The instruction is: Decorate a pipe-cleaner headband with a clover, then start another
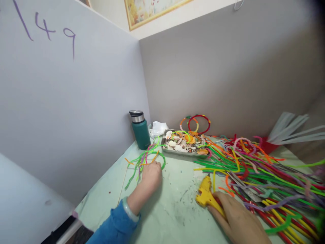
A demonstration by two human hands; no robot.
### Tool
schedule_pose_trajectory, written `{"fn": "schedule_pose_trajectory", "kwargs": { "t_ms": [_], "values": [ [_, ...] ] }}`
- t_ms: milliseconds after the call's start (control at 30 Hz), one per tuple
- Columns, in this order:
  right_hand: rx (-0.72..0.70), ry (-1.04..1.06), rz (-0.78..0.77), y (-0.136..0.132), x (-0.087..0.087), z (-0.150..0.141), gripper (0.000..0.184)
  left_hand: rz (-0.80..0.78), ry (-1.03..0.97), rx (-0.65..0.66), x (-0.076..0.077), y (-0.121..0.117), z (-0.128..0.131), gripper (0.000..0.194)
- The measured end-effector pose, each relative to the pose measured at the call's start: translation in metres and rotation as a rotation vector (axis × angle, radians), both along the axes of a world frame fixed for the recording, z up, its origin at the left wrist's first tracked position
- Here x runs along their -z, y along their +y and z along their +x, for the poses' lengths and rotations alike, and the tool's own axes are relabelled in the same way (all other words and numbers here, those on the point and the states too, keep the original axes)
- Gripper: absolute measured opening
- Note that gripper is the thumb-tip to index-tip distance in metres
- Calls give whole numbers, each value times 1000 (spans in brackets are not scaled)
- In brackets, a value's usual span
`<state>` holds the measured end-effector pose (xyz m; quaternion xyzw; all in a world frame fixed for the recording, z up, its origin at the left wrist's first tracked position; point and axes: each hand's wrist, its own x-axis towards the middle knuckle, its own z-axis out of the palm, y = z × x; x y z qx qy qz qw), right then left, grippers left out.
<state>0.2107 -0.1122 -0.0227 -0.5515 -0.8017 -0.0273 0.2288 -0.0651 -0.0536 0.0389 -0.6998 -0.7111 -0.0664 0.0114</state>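
Glue gun (206,195), yellow, lies on the pale green table (175,213) just in front of the metal tray (186,151) of shells, nozzle toward the tray. Right hand (237,220) wraps its handle, fingers closed on it. Left hand (151,177) sits left of the tray, fingers curled onto a green pipe-cleaner ring (155,159) among loose strands. Big pipe-cleaner pile (261,169) spreads right of the tray; scissors (245,188) lie in it. Green flask (140,130) stands left of the tray, finished rings (196,123) behind it. Judgement: gun is light, rigid plastic, nozzle likely hot, so grip the handle only. Ring is soft wire, bends easily; pinch lightly at the rim.
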Motion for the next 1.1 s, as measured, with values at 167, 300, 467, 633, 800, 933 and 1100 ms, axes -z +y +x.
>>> {"fn": "schedule_pose_trajectory", "kwargs": {
  "t_ms": [167,300,467,633,800,933,1100],
  "values": [
    [3,11,-24,-1,-2,-1,21,103,-183,80,-34,4,-23,18],
    [13,17,-40,-2,-5,-1,21,167,-617,78,-62,8,-45,16],
    [5,36,-65,-2,-7,-2,21,257,-1376,139,-64,10,-59,16],
    [11,49,-62,-2,-8,-3,22,267,-1689,192,-61,8,-64,16],
    [28,40,-83,-2,-6,-3,24,172,-1866,182,-66,9,-67,20],
    [-7,20,-146,1,-15,0,25,126,-1995,165,-61,12,-68,31],
    [-22,-30,-122,9,-56,-14,25,129,-2151,201,-40,11,-63,44]
  ]
}}
